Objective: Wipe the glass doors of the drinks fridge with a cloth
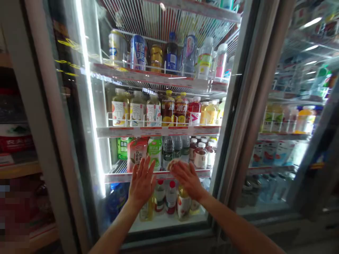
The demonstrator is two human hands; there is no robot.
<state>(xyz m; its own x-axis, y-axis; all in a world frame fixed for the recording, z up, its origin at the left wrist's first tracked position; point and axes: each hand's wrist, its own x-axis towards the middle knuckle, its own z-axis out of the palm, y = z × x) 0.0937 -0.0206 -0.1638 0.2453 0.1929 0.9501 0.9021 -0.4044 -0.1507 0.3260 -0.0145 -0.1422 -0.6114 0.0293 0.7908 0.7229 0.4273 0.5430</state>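
My left hand (pixel 141 185) is raised in front of a glass-fronted drinks fridge, its fingers stretched out and apart, with nothing in it. Behind its fingertips stand a red drink pouch (pixel 136 151) and a green-labelled bottle (pixel 154 150). To the right, my right hand (pixel 188 178) lies flat over a small, pale, crumpled cloth (pixel 173 163), which shows at its fingertips. Clear water bottles (pixel 168 150) stand behind that cloth. Reflections show on the glass door (pixel 67 72); whether either palm touches it I cannot tell.
Wire shelves hold cans and bottles; one shelf edge (pixel 159 131) runs above my hands. A bright light strip (pixel 88 88) lines the left side. Right of the metal door frame (pixel 250 106) is another drinks fridge (pixel 286 137). Shelves of goods (pixel 18 169) stand at far left.
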